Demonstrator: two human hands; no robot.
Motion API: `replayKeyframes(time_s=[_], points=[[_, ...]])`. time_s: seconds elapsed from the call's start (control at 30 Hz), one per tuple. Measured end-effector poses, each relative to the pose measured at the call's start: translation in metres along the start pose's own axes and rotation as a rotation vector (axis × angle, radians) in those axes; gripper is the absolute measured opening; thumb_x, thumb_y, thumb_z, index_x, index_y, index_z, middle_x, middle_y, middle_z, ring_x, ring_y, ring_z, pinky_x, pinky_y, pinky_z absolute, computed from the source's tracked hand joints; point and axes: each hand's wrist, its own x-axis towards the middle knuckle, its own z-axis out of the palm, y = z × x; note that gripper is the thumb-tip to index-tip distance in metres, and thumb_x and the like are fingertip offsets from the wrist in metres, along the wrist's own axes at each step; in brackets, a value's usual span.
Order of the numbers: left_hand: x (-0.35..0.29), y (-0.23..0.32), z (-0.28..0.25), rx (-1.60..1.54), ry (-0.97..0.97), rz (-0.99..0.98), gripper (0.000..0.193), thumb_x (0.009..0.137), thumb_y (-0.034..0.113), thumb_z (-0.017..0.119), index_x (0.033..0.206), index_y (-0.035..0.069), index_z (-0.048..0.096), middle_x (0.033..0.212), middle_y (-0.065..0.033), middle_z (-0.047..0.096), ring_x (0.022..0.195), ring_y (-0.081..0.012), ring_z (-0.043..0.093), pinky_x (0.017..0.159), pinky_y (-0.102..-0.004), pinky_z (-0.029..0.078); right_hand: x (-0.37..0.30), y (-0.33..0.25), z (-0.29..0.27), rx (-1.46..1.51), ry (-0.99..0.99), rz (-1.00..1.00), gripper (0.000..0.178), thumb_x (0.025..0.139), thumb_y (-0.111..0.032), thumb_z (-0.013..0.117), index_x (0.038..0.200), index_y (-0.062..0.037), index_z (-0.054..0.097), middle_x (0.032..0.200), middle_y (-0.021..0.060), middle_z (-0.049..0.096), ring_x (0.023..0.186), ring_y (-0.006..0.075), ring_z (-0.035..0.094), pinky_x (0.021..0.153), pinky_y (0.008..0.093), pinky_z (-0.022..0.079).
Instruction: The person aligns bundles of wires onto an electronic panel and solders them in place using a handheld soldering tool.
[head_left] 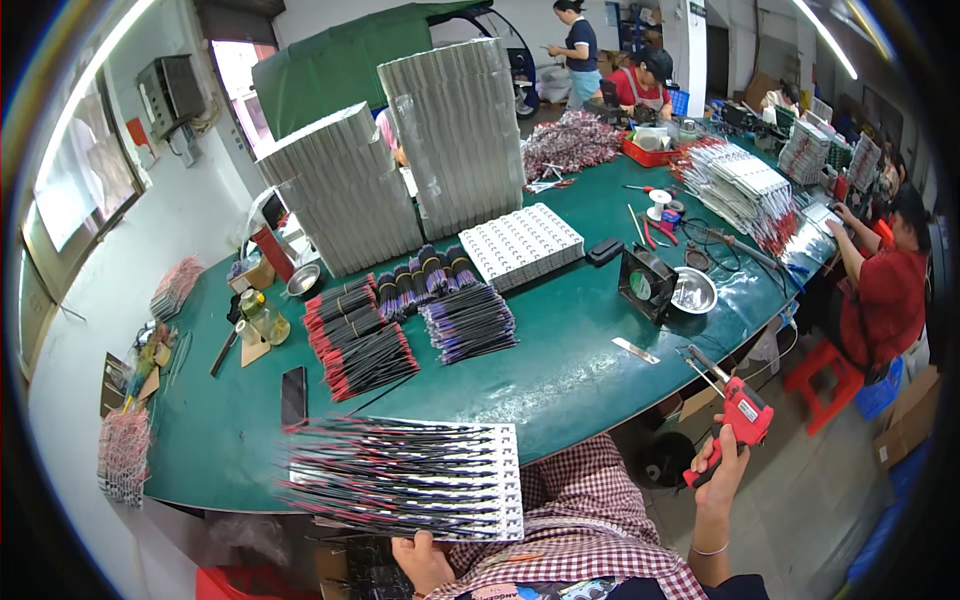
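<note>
My left hand (425, 562) grips the near edge of a white perforated board (505, 475), its thumb on the rim and the other fingers hidden beneath. Rows of black and red wires (390, 470) lie across that board and stick out past its left side. Off the table's front edge, my right hand (722, 478) is wrapped round the handle of a red soldering gun (748, 412). The gun's metal tip points up and left, apart from the board.
Bundles of red-black wires (365, 340) and purple-black wires (470, 322) lie on the green table (560, 385). Behind them are a stack of white boards (525, 245) and tall grey stacks (455, 140). A small black fan (645, 285) stands beside a metal bowl (693, 291). Co-workers sit right and far.
</note>
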Motion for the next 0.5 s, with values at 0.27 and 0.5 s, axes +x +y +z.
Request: replayKeyframes(time_s=[0.27, 0.5], points=[[0.038, 0.059, 0.014, 0.016, -0.401, 0.152, 0.054, 0.089, -0.001, 0.054, 0.14, -0.002, 0.036, 0.137, -0.0097, 0.047, 0.123, -0.0217, 0.047, 0.104, -0.0343, 0.036, 0.005, -0.011, 0.011, 0.012, -0.027, -0.056, 0.027, 0.096, -0.022, 0.053, 0.113, -0.0019, 0.053, 0.059, 0.0016, 0.046, 0.041, 0.0091, 0.039, 0.04, 0.0243, 0.034], [0.162, 0.084, 0.097, 0.243, -0.986, -0.202, 0.056, 0.085, -0.009, 0.055, 0.138, -0.006, 0.038, 0.129, -0.0123, 0.055, 0.109, -0.0176, 0.06, 0.092, -0.0282, 0.051, -0.001, -0.022, 0.013, 0.038, 0.002, -0.167, 0.033, 0.095, -0.026, 0.055, 0.116, -0.0009, 0.052, 0.06, 0.0013, 0.046, 0.041, 0.009, 0.038, 0.039, 0.0238, 0.033]])
